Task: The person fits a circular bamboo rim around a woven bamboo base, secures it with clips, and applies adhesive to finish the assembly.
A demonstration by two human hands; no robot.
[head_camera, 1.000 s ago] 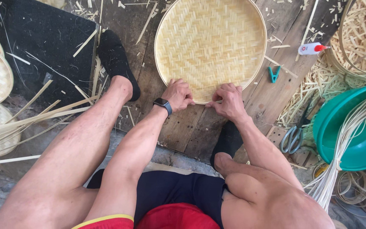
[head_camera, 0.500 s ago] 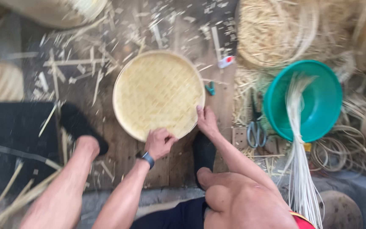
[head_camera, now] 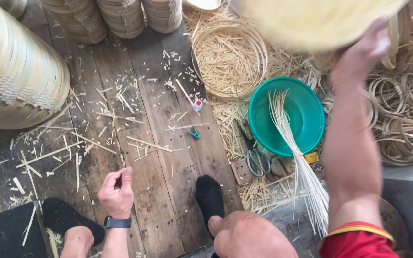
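My right hand (head_camera: 362,50) is raised up at the top right, gripping the edge of a round woven bamboo tray (head_camera: 319,19) that shows blurred above the floor. My left hand (head_camera: 117,191), with a dark watch on the wrist, hangs loosely curled over the wooden floorboards (head_camera: 158,157) and holds nothing. My feet in black socks (head_camera: 210,198) rest on the boards near the bottom. A green plastic basin (head_camera: 288,117) with a bundle of thin bamboo strips (head_camera: 297,162) lying across it sits just left of my right forearm.
Stacks of bamboo hoops (head_camera: 15,76) stand at left and along the top. A shallow bamboo ring (head_camera: 229,57) full of shavings lies at top centre. Scissors (head_camera: 255,160), a small green clip (head_camera: 194,133) and a small bottle (head_camera: 197,105) lie on the boards. Coiled bamboo rings (head_camera: 402,110) pile at right.
The woven tray lay on the floor under both hands; now my right hand has lifted it up to the right, my left hand has let go, and the view has swung right.
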